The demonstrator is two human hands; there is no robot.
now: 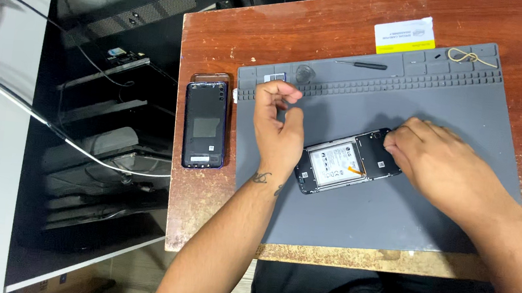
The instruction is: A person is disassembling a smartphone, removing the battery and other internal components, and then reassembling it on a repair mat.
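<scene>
left hand (279, 126): fingertips pinched, contents too small to tell
right hand (436, 168): curled, touching opened phone (346, 162)
mat (395, 219): grey, on table (220, 45)

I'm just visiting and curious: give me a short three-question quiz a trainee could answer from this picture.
1. True or false: the opened phone lies on the grey work mat.
2. Which hand touches the opened phone's right end: A) left hand B) right hand?
3. Fill in: the separate back cover lies on the bare wooden table, to the ____ of the mat.

Key: 1 true; 2 B; 3 left.
</scene>
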